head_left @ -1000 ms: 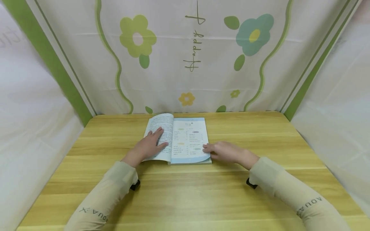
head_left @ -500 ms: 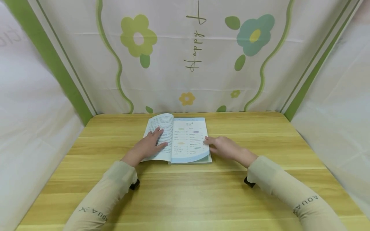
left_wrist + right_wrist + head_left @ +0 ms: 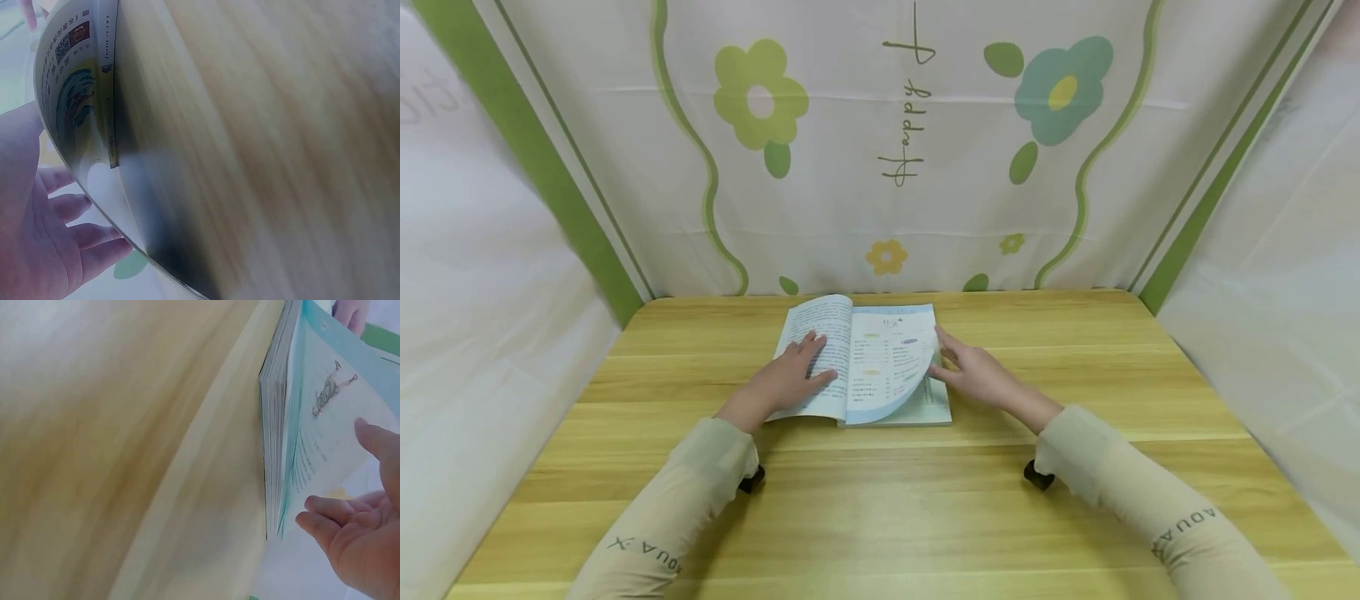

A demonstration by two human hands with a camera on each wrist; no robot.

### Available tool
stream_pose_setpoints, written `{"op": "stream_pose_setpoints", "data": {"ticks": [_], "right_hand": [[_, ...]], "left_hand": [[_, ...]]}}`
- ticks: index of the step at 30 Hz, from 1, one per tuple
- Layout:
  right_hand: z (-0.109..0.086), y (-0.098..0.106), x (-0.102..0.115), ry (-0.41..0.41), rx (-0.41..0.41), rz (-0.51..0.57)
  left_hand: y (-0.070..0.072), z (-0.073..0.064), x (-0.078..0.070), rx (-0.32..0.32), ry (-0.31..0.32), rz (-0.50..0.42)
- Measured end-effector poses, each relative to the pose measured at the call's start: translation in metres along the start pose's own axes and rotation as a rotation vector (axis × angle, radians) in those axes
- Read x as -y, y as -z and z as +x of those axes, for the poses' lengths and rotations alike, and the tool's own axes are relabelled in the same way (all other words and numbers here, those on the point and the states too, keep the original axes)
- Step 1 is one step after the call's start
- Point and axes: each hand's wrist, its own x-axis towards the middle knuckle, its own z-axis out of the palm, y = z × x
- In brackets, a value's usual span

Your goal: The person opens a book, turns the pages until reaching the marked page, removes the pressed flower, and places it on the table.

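Paperback book, head view: lies spread at two pages on the wood-grain table, close to the table's far edge. The left hand rests on the left page, fingers spread and extended. The right hand is at the book's right edge; its thumb and index finger are apart, with the free edge of the right leaf at their tips. That leaf is curled upward at its near corner, exposing the page beneath. Beyond the book hangs a cloth backdrop printed with flowers. On the near side of the book, a black device sits under the left sleeve cuff and another black device under the right.

Left wrist view: the book's left part bows upward; its underside carries a QR code and a coloured picture. The left hand's fingers are spread along the book's far side, not pinching.

Right wrist view: the page block stands edge-on. A drawn figure is printed on the leaf. The right hand's thumb is well separated from its fingers, with no pinch visible; whether the thumb touches the leaf cannot be told.
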Motion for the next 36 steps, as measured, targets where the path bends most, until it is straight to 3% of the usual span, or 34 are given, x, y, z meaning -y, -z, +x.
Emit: {"op": "stream_pose_setpoints", "data": {"ticks": [6,10,21,30,36], "right_hand": [[0.003,-0.005,0.001,-0.037,0.021,0.328],[0.005,-0.011,0.005,-0.025,0.046,0.390],[0.009,-0.028,0.017,0.025,0.127,0.330],[0.012,-0.037,0.029,0.071,0.169,0.128],[0.014,-0.041,0.035,0.123,0.186,0.009]], "left_hand": [[0.000,-0.001,-0.001,-0.004,-0.006,-0.008],[0.000,-0.001,-0.001,-0.002,0.001,-0.007],[-0.002,0.000,0.000,-0.028,-0.024,0.003],[-0.002,-0.001,0.000,-0.038,-0.051,-0.010],[-0.001,-0.001,0.001,-0.058,-0.065,-0.084]]}}
